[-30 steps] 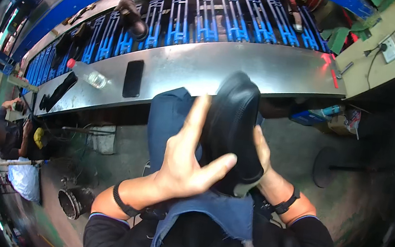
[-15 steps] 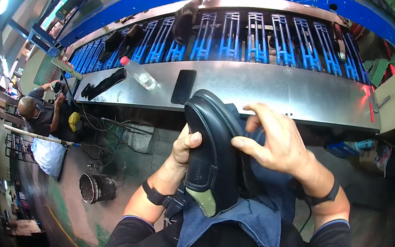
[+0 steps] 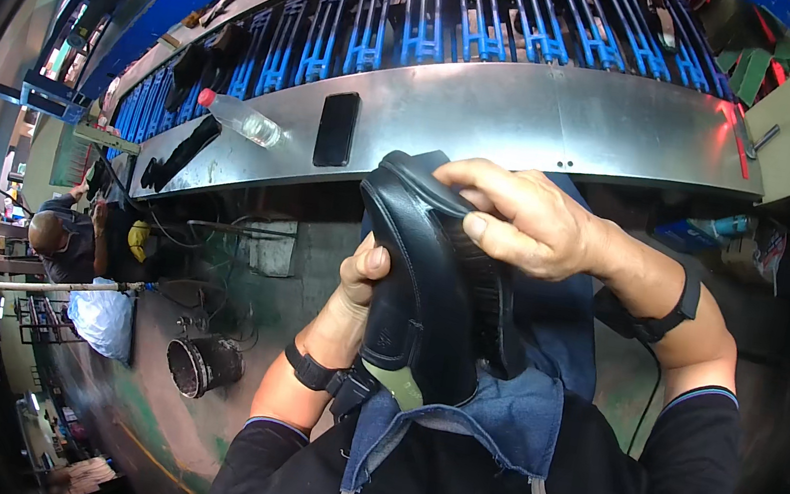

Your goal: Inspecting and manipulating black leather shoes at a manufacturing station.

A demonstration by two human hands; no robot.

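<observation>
A black leather shoe (image 3: 416,280) stands tilted in front of me, toe away and heel against my blue denim apron (image 3: 517,421). A pale green piece (image 3: 393,385) shows at its heel end. My left hand (image 3: 361,273) is closed on the shoe's left side, thumb on the leather; its other fingers are hidden behind. Along the right side runs a black sole (image 3: 497,327), standing off from the shoe toward the heel. My right hand (image 3: 525,223) pinches the sole's edge near the toe between thumb and fingers.
Beyond the shoe runs a metal bench (image 3: 495,110) with a row of blue racks (image 3: 427,19). On it lie a phone (image 3: 336,128), a plastic bottle (image 3: 246,120) and a dark strip-like thing (image 3: 181,153). A bucket (image 3: 201,366) stands on the floor; another person (image 3: 68,236) is at far left.
My right hand has closed from a loose spread onto the sole's edge near the toe, and the sole now stands further off the shoe. The whole view has shifted, the bench appearing higher.
</observation>
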